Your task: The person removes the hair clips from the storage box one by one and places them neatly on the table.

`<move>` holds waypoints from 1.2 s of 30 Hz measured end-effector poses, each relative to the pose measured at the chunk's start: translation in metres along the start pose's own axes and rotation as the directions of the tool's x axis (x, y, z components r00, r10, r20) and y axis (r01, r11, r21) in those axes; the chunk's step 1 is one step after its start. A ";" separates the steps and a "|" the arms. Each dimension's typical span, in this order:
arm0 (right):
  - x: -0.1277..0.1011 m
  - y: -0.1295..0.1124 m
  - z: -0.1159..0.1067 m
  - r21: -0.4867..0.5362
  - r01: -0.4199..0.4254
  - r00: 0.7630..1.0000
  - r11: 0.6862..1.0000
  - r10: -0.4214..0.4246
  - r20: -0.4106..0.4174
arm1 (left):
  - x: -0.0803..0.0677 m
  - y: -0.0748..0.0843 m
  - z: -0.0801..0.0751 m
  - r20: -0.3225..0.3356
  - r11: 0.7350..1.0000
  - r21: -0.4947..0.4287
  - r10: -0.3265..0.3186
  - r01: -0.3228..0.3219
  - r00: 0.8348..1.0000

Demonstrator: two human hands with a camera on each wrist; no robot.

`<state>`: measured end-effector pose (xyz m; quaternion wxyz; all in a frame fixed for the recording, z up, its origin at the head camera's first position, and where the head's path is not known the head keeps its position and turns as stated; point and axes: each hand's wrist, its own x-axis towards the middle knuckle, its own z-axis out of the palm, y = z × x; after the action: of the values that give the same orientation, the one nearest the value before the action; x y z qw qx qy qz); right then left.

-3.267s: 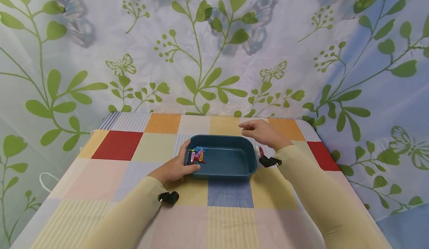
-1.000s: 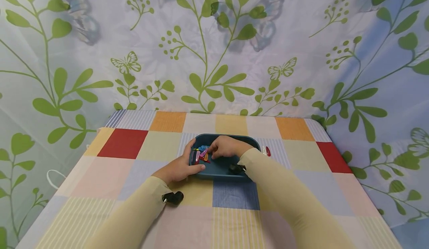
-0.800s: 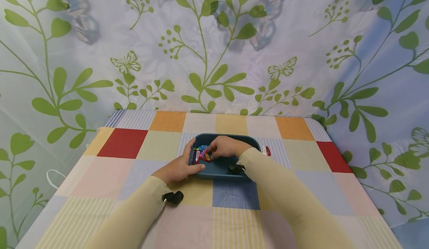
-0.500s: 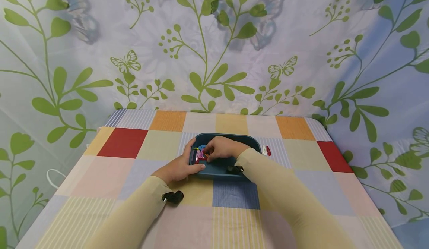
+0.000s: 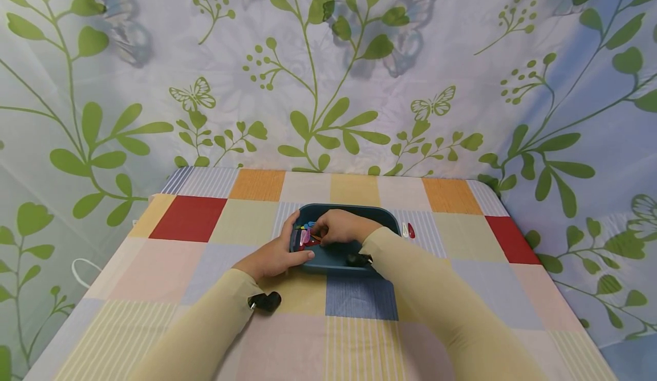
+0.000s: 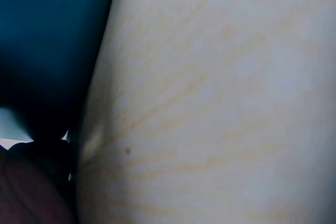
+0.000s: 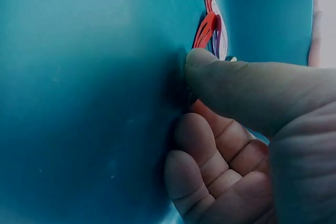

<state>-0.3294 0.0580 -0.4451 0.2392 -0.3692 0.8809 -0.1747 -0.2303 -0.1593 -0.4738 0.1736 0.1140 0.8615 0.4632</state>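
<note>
A dark teal tray (image 5: 333,269) sits on the table, its left end gripped by my left hand (image 5: 269,255), with the thumb over the near rim and the fingers along the end. Inside that end lie several snap hair clips (image 5: 305,236) in pink, blue, red and other colours. My right hand (image 5: 341,226) reaches into the tray beside the pile. Its thumb and index finger pinch an orange-red hair clip (image 7: 206,30), whose tip sticks out past the thumb in the right wrist view; the rest is hidden. The left wrist view shows the tray's side (image 6: 52,35).
Just right of the tray, a white hair clip (image 5: 405,230) and a red hair clip (image 5: 412,230) lie side by side on the patchwork tablecloth (image 5: 479,238). A leaf-print curtain (image 5: 328,73) hangs behind the table. A white cable (image 5: 82,274) loops at the left edge.
From beyond the tray's right end, my right hand has moved left into it. Over the last second it has edged farther left and taken the orange-red hair clip. My left hand keeps its grip.
</note>
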 end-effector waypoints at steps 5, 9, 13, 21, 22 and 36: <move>-0.003 0.000 -0.002 0.003 0.016 1.000 1.000 -0.016 -0.007 | 0.000 0.001 0.000 -0.005 1.000 -0.001 0.000 0.000 1.000; -0.005 -0.001 -0.003 -0.006 0.023 1.000 1.000 -0.024 -0.011 | 0.000 0.002 0.001 -0.006 1.000 0.000 -0.002 0.002 1.000; -0.006 -0.001 -0.003 0.003 0.010 1.000 1.000 -0.010 -0.020 | 0.001 0.002 0.001 -0.005 1.000 -0.002 -0.005 0.005 1.000; -0.008 0.000 -0.002 -0.001 0.019 0.999 1.000 -0.019 -0.037 | -0.001 0.003 0.001 -0.001 1.000 0.009 0.002 -0.002 1.000; -0.008 0.000 -0.002 0.003 0.021 0.999 1.000 -0.021 -0.040 | -0.001 0.003 0.001 0.001 1.000 0.010 0.002 -0.002 1.000; -0.024 0.009 -0.016 0.169 -0.042 0.995 0.985 0.057 -0.082 | -0.001 -0.001 0.002 0.000 1.000 -0.004 -0.008 0.008 1.000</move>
<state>-0.3287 0.0840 -0.4294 0.2352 -0.3179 0.8815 -0.2580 -0.2283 -0.1584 -0.4756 0.1758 0.1100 0.8610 0.4644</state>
